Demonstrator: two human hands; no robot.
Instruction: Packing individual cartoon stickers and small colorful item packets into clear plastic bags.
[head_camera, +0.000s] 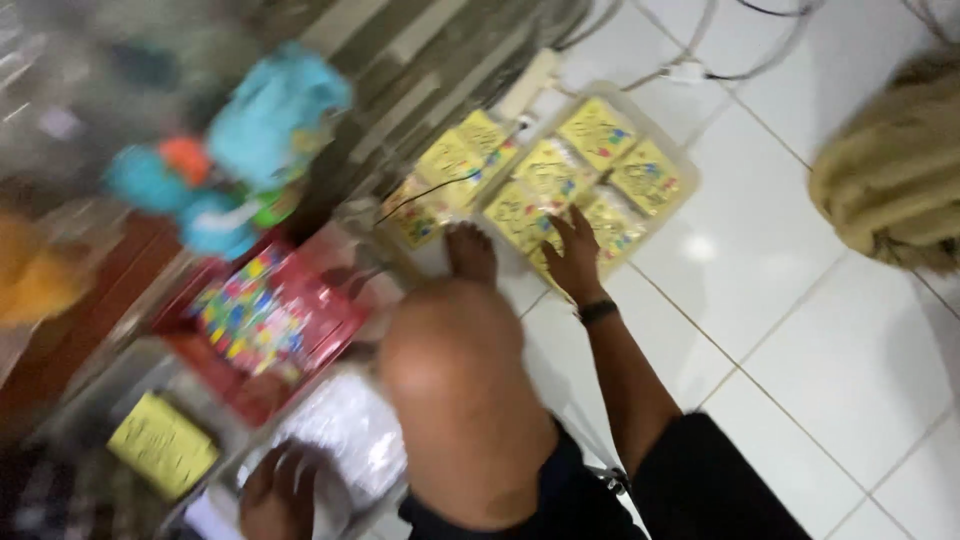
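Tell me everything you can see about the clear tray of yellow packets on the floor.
The clear plastic tray is shallow, with rounded corners, and sits at an angle on the white tiled floor. It holds flat yellow packets with small coloured prints, lying side by side in rows, and looks nearly full. The right hand rests flat on the packets at its near edge. A bare foot stands just beside it. Motion blur hides finer detail.

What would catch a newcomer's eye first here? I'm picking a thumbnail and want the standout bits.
The bright yellow packets, laid in a clear tray on the white tiled floor, stand out most, with the right hand resting on them. At left lies a red box with colourful pieces, below blurred blue toys. The left hand rests on clear plastic wrapping at the bottom.
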